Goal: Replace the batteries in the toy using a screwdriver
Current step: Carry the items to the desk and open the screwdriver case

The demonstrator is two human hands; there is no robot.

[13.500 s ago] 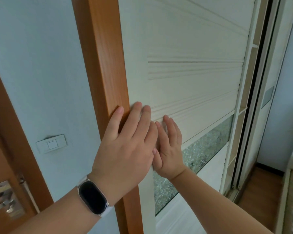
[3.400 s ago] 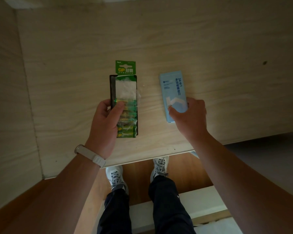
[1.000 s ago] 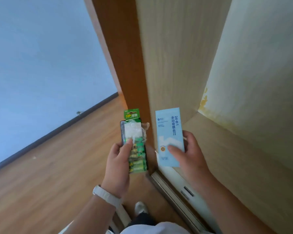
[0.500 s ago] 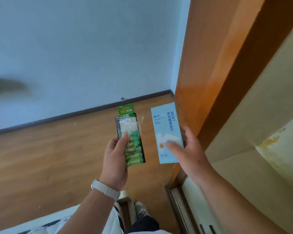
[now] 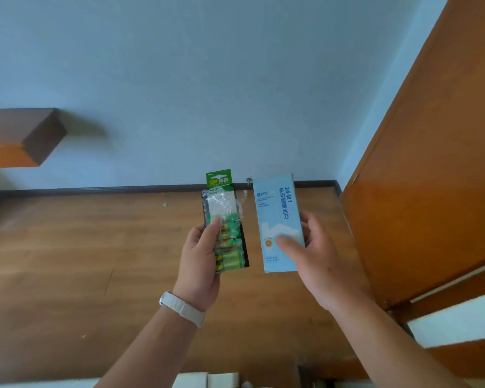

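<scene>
Head view, near to far. Your left hand, pale band at the wrist: grip closed round a blister pack of batteries, crinkled clear plastic on green card, with green cells stacked in its lower half. Your right hand: thumb and fingers pinch a flat, pale-blue cardboard screwdriver box, closed, held upright just beside the pack. Beyond: glossy wood-plank floor, smooth blue wall.
</scene>
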